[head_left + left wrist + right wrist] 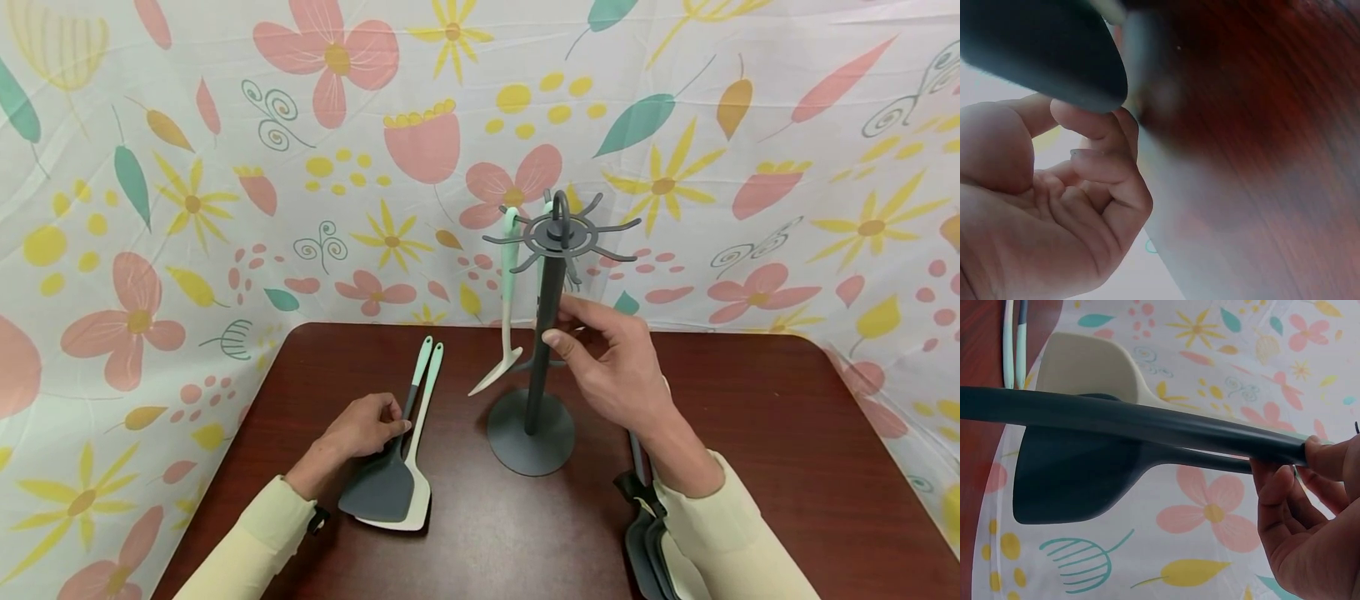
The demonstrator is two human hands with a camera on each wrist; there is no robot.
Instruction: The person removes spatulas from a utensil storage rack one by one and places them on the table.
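A dark grey utensil stand [550, 333] has a round base and a ring of hooks on top. My right hand [618, 362] grips its pole just under the hooks, thumb in front and fingers behind. From the hooks hang a cream-headed utensil [508, 292] with a mint handle and a dark-headed utensil [1079, 481], partly behind the pole. At the left, my left hand [363, 427] pinches a grey turner [382, 483] where its handle meets the blade. The turner overlaps a white turner [422, 492] with a mint handle; both handles point toward the wall.
Several dark grey utensils [645, 554] lie at the lower right, partly under my right sleeve. The brown table [787, 433] ends at a floral cloth [712, 208] hanging behind it, close to the stand.
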